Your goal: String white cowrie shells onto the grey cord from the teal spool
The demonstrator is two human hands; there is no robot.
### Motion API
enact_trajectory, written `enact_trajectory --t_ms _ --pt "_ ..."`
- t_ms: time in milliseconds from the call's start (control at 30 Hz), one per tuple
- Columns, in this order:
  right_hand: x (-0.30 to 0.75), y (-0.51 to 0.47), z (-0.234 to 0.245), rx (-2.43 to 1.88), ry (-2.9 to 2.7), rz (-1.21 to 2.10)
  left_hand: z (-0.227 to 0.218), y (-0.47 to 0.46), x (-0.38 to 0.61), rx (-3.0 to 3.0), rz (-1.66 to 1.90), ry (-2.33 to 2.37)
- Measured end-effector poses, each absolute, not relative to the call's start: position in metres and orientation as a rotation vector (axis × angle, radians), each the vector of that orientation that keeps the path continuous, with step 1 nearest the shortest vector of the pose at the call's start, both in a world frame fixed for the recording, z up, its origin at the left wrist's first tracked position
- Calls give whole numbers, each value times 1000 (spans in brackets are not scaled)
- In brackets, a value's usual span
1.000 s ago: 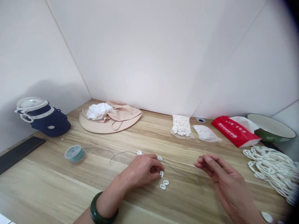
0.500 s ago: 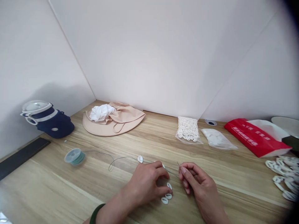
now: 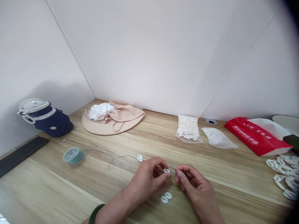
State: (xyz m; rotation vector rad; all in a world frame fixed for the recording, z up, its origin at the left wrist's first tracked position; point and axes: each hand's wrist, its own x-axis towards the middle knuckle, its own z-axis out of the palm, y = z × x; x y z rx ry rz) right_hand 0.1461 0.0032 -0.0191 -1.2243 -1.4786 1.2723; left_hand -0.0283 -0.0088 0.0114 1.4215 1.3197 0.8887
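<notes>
My left hand (image 3: 147, 177) holds a small white cowrie shell (image 3: 166, 170) between thumb and fingertips. My right hand (image 3: 193, 183) pinches a thin needle (image 3: 173, 167), whose tip points at that shell from a short distance away. A fine grey-green thread (image 3: 112, 158) runs across the wood from a thread spool (image 3: 73, 156) to another cowrie shell (image 3: 139, 158) lying on the table. Just below my hands, a pair of cowrie shells (image 3: 166, 197) rest side by side. The thread's path behind my left hand is hidden.
Along the back of the wooden table (image 3: 58, 174) lie a beige cloth hat (image 3: 112, 123), a bag of shells (image 3: 188, 128), a bag of white pieces (image 3: 217, 138) and a red packet (image 3: 257, 137). A chain of white shells (image 3: 283, 177) lies at right; a navy object (image 3: 53, 123) stands at left.
My hands have come together, with the right hand moving left. A shell now sits in my left fingertips, and the needle tip lies close to it.
</notes>
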Motion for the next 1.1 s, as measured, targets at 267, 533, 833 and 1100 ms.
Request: enact_trajectory --t_ms 267,533,833,1100 --pt "142 0 -15 -1207 -1541 1148 17 -7 -26 1104 1028 1168" --pt "143 -4 -18 -1178 -1726 1046 17 -10 -27 1357 1056 1327" --pt "143 -4 -12 -1203 -1796 825 19 -12 -19 1041 1039 1241" --pt "142 -5 -6 -1292 -1572 868 22 -7 -21 788 1085 1107"
